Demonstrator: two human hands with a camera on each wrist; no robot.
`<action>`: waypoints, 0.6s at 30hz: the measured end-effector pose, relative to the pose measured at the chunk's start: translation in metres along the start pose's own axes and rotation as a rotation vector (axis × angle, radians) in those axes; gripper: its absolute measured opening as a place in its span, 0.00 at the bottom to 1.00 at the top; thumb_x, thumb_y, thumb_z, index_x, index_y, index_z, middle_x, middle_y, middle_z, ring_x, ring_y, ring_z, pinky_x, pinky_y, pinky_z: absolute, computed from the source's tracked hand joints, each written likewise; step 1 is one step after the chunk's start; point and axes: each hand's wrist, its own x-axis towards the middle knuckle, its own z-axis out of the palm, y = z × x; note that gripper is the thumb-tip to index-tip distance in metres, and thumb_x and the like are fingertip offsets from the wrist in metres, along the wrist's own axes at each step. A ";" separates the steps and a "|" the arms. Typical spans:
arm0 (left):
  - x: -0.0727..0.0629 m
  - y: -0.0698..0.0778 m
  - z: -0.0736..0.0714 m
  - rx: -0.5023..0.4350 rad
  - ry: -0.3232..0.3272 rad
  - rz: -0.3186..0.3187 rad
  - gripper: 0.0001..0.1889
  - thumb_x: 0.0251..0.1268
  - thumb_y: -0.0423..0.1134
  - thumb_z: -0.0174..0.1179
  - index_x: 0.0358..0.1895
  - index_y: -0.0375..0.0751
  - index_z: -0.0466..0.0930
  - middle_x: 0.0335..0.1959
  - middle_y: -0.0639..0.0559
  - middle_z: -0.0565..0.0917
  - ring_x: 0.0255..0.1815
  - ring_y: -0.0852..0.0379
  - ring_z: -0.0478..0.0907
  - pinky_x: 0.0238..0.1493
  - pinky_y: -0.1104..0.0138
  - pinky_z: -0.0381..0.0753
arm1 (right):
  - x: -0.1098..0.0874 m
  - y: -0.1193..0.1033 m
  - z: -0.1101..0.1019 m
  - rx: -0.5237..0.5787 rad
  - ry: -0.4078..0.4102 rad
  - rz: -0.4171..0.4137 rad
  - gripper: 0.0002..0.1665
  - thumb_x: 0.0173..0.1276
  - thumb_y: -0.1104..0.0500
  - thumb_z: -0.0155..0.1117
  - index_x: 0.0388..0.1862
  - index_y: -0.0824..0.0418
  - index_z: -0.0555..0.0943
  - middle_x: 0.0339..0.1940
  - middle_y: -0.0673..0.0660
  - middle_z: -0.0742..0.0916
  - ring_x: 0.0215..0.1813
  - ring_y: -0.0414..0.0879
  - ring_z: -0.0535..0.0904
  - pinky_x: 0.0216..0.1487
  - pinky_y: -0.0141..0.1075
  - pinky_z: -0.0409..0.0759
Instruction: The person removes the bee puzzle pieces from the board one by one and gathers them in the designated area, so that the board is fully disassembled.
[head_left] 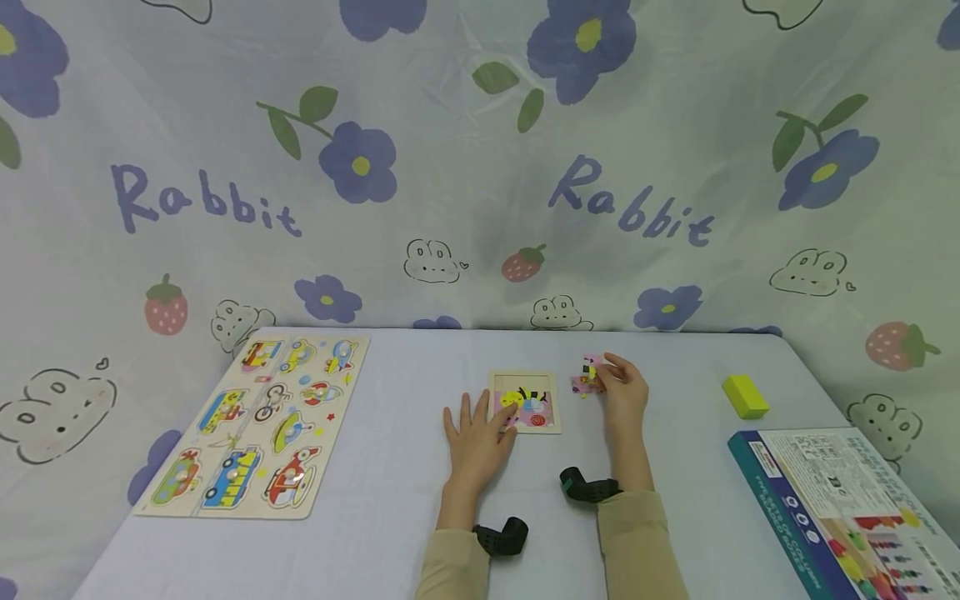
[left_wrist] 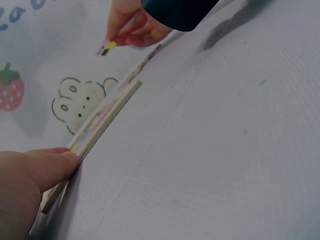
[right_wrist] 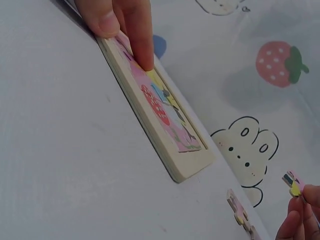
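A small wooden jigsaw tray (head_left: 557, 408) lies on the white table, its lower part filled with pink and yellow picture pieces and a strawberry print. Its upper part shows bare wood. My left hand (head_left: 476, 446) rests at the tray's left side with fingers spread; in the right wrist view its thumb is at the rim and a finger touches the picture. To the right of the tray, my right hand (head_left: 627, 393) pinches a pink, yellow and black jigsaw piece (right_wrist: 294, 185) between thumb and fingers. Loose jigsaw pieces (right_wrist: 237, 206) lie on the table below it.
A larger wooden vehicle puzzle board (head_left: 251, 433) lies at the left. At the right are a yellow block (head_left: 745, 396) and a flat printed box (head_left: 825, 475) near the table's edge. A patterned cloth (head_left: 450, 183) hangs behind the table.
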 end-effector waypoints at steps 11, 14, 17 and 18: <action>0.000 0.000 0.000 -0.003 0.001 0.002 0.18 0.63 0.49 0.54 0.56 0.57 0.77 0.68 0.42 0.63 0.71 0.35 0.47 0.64 0.37 0.36 | 0.003 0.002 -0.010 0.032 0.076 0.017 0.16 0.65 0.62 0.60 0.52 0.64 0.79 0.35 0.51 0.78 0.35 0.38 0.74 0.35 0.21 0.75; 0.000 0.000 0.000 -0.008 -0.005 0.000 0.18 0.63 0.49 0.54 0.57 0.57 0.77 0.69 0.42 0.62 0.71 0.35 0.47 0.64 0.37 0.35 | 0.005 0.002 -0.013 0.049 0.116 0.040 0.16 0.65 0.61 0.60 0.51 0.64 0.79 0.36 0.51 0.77 0.35 0.37 0.74 0.34 0.20 0.75; 0.000 0.000 0.000 -0.009 -0.004 0.001 0.18 0.63 0.49 0.54 0.57 0.57 0.77 0.69 0.42 0.62 0.71 0.35 0.47 0.64 0.37 0.35 | 0.006 0.003 -0.016 0.040 0.150 0.039 0.16 0.64 0.61 0.61 0.50 0.63 0.80 0.36 0.52 0.78 0.32 0.36 0.74 0.33 0.21 0.75; 0.000 0.000 0.000 -0.006 -0.002 0.003 0.18 0.63 0.49 0.54 0.57 0.57 0.77 0.69 0.42 0.62 0.71 0.35 0.47 0.64 0.37 0.35 | 0.007 0.003 -0.016 0.028 0.161 0.036 0.15 0.64 0.61 0.61 0.49 0.63 0.80 0.35 0.52 0.78 0.31 0.36 0.74 0.32 0.21 0.75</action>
